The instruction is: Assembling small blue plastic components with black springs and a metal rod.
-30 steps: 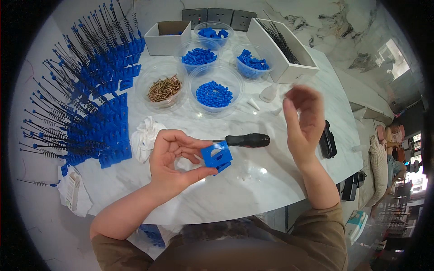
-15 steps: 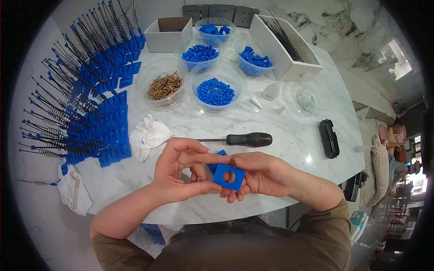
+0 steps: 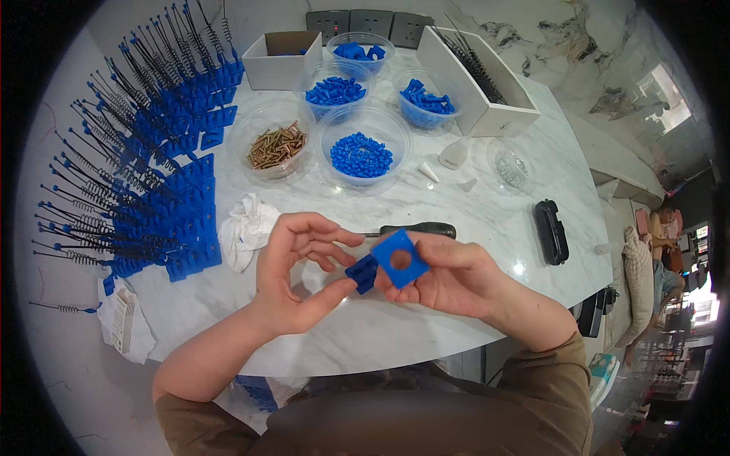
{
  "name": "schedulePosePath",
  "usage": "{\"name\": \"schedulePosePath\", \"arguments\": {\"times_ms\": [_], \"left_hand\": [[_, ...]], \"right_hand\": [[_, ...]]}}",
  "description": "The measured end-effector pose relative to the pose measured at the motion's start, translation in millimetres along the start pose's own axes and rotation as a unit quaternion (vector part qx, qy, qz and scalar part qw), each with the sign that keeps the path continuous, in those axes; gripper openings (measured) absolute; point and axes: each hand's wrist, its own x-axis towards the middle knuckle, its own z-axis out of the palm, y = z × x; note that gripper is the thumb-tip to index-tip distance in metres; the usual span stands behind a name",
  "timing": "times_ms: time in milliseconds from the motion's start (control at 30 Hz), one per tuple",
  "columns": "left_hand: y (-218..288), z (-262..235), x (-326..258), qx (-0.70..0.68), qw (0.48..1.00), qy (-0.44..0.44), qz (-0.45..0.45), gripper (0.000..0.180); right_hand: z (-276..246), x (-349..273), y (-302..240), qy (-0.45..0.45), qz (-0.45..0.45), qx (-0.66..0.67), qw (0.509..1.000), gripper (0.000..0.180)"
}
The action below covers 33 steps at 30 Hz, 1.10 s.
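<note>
My right hand (image 3: 465,280) grips a small blue square plastic plate (image 3: 397,242) with a round hole through it, its thumb on one side and fingers beneath. My left hand (image 3: 293,277) is just left of it, fingers curved and spread with nothing between them. A second blue plastic piece (image 3: 363,275) shows between the hands, close to my left thumb tip; whether the thumb touches it I cannot tell. Behind both hands lies a screwdriver (image 3: 433,229) with a black handle, partly covered by the plate and my right hand.
Clear tubs of brown screws (image 3: 277,146), small blue beads (image 3: 361,155) and other blue parts stand farther back. Rows of blue pieces (image 3: 190,247) with black springs fill the left. A crumpled tissue (image 3: 247,232), a black case (image 3: 552,232) and a white box (image 3: 498,121) lie around the table (image 3: 502,197).
My left hand has let go of the blue plate and opened. My right hand now holds the plate alone, raised slightly away and turned to a diamond angle.
</note>
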Motion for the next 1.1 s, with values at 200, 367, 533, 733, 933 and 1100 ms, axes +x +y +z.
{"name": "schedulePosePath", "arguments": {"times_ms": [200,367,533,733,933,1100], "left_hand": [[16.7,10.9,3.3,0.269,0.962,-0.051,-0.005,0.062],[12.1,12.5,4.6,0.372,0.926,-0.067,-0.009,0.062],[5.2,12.1,2.0,0.322,0.945,-0.053,-0.031,0.058],[5.2,8.1,5.7,0.101,0.983,-0.036,-0.147,0.05],[-1.0,5.8,1.6,-0.227,0.95,-0.003,-0.214,0.049],[9.6,3.2,3.6,-0.344,0.887,-0.008,-0.308,0.048]], "right_hand": [[-1.1,2.2,-7.1,0.01,-0.051,0.066,0.996,0.051],[-3.8,4.2,-7.2,-0.022,-0.063,0.098,0.993,0.052],[-8.4,4.5,-7.1,-0.038,-0.072,0.107,0.991,0.053],[-9.7,4.5,-6.8,-0.045,-0.092,0.101,0.99,0.054],[-9.2,4.0,-5.0,-0.021,-0.1,0.069,0.992,0.055],[-13.4,5.3,-3.4,-0.027,-0.106,0.064,0.992,0.057]]}}
